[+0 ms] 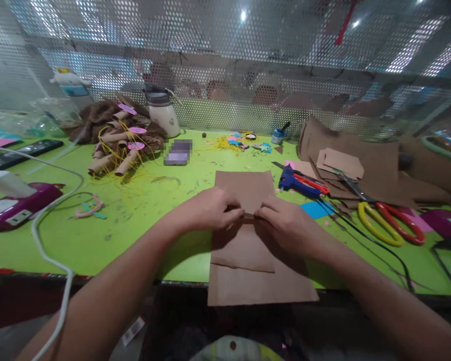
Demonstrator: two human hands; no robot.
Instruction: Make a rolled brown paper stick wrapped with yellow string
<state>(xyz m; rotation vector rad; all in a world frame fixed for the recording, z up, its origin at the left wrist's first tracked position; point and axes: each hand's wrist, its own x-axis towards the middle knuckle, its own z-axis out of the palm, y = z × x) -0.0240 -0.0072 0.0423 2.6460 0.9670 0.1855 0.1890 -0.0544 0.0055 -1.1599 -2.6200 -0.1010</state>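
A large brown paper sheet [261, 290] lies in front of me, its near end reaching past the table edge. On top of it rests a smaller brown paper piece [244, 248] with a slightly uneven near edge. My left hand [223, 208] and my right hand [280, 220] are both closed, fingertips pinching the far edge of the smaller piece, a short gap apart. A narrow strip of that edge shows raised between them. The fingers hide part of the edge.
Right of the sheet lie a blue glue gun [298, 183], red-and-yellow-handled scissors [383, 220] and stacked brown paper [364, 145]. Paper rolls with yellow strings [124, 145], a phone [178, 153] and a jug [162, 113] stand left. A white cable [41, 240] crosses the left side.
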